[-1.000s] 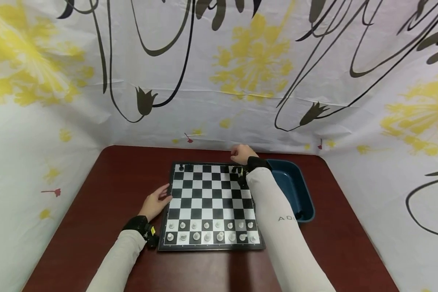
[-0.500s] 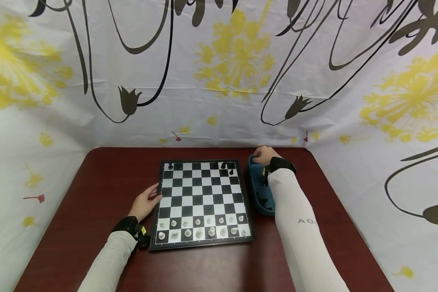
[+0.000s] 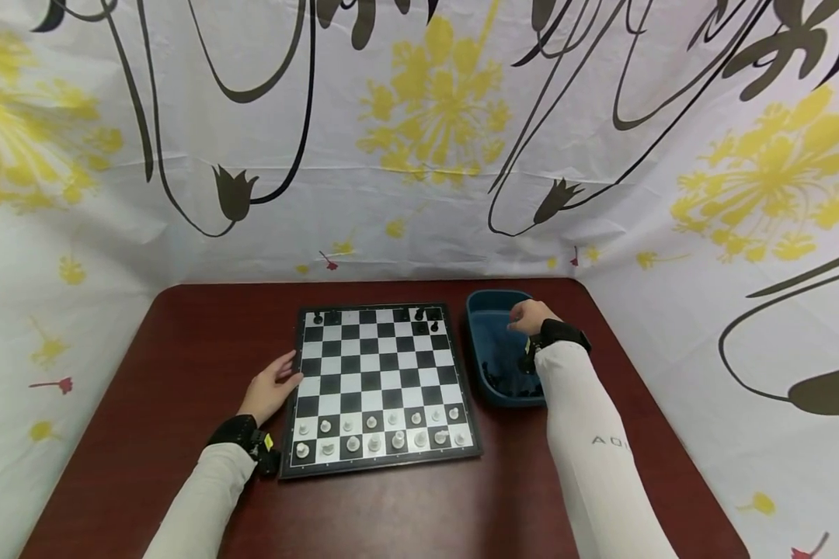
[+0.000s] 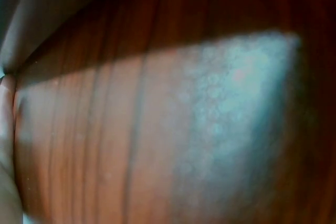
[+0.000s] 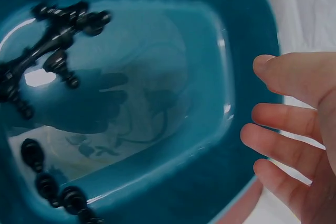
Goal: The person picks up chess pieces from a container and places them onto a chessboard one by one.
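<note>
A black-and-white chessboard [image 3: 381, 365] lies on the table, with white chess pieces [image 3: 398, 440] in two rows along its near side. Several black chess pieces [image 3: 419, 314] stand in its far right corner, and a couple more [image 3: 318, 317] in the far left. My left hand [image 3: 269, 386] rests at the board's left edge with relaxed fingers. Over the blue bin [image 3: 488, 334] hovers my right hand [image 3: 531, 316]; in the right wrist view its fingers [image 5: 281, 142] are spread, holding nothing. Black pieces [image 5: 58, 35] lie clumped inside the bin, several of them stuck together.
The dark red table [image 3: 203, 334] reaches back to a white patterned cloth [image 3: 405, 225] that hangs behind and at both sides. The bin stands close to the board's right edge. Only blurred tabletop [image 4: 115, 140] and a bit of hand fill the left wrist view.
My right hand has gone from the board's far right corner over to the bin, then lower and toward its near end. The head view has shifted rightward. My left hand stays at the board.
</note>
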Motion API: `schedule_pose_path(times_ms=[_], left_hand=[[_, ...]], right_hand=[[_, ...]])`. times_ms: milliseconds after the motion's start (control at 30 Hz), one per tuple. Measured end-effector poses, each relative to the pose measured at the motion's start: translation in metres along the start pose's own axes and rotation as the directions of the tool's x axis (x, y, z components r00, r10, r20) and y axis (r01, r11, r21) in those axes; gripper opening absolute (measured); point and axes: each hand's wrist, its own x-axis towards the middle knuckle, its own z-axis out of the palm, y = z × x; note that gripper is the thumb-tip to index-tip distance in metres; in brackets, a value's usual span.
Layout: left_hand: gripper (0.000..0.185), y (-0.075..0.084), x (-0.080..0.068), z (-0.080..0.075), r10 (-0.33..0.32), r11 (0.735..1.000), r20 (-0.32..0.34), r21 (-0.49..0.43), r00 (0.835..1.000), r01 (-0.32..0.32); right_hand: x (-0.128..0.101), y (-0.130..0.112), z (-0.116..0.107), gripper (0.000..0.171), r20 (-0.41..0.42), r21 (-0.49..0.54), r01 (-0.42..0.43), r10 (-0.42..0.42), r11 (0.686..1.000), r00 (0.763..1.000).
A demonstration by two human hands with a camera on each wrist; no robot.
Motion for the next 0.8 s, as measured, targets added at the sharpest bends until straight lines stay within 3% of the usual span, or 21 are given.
schedule_pose_path(times_ms=[200,533,800], left_hand=[[0.059,-0.001,0.001,0.000,-0.011,1.000,-0.002,0.002,1.000,0.011],[0.059,-0.002,0.001,0.000,-0.012,1.000,-0.006,0.005,1.000,0.012],[0.058,-0.004,0.003,0.001,-0.008,1.000,-0.017,0.004,1.000,0.008]], right_hand=[[0.000,0.010,0.017,0.038,0.061,-0.016,-0.007,0.008,1.000,0.998],[0.003,0.009,0.054,0.034,0.076,-0.021,-0.002,0.004,1.000,0.997],[0.011,0.005,0.069,0.033,0.063,-0.029,0.038,-0.036,0.999,0.997]])
